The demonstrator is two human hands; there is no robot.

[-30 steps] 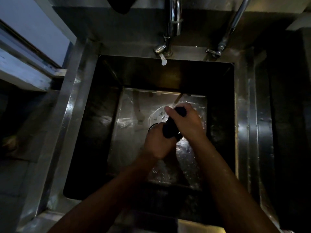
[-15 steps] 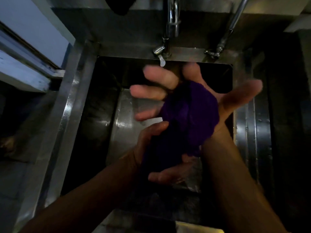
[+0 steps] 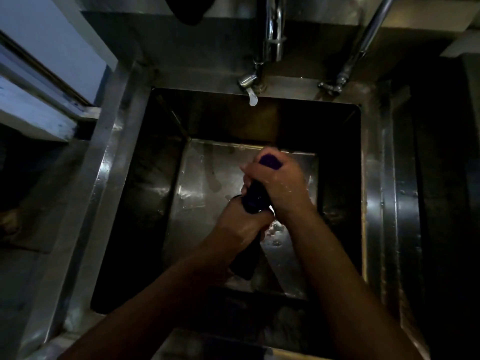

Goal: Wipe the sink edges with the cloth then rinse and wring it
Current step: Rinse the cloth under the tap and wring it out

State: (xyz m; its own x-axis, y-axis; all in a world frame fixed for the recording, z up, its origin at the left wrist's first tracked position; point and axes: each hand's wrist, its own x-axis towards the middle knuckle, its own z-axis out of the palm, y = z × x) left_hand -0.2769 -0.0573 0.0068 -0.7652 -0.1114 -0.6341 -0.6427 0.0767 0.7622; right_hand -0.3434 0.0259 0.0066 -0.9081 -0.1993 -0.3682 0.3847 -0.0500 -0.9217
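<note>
- My right hand (image 3: 279,188) and left hand (image 3: 240,224) are both clenched tight around the purple cloth (image 3: 255,200), rolled into a rope.
- Cloth is over the steel sink (image 3: 109,193) basin, below the tap (image 3: 249,83).

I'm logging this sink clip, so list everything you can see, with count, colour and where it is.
sink: one, steel, deep square basin filling the middle.
faucet: one, chrome, behind the back rim, centre.
tap handle: one, white tip, at the faucet base.
pipe: one, chrome, slanting down to the back rim, right.
ledge: one, pale, upper left.
cloth: one, purple, twisted into a roll over the basin.
left hand: one, gripping the cloth's near end.
right hand: one, wet, gripping the far end.
</note>
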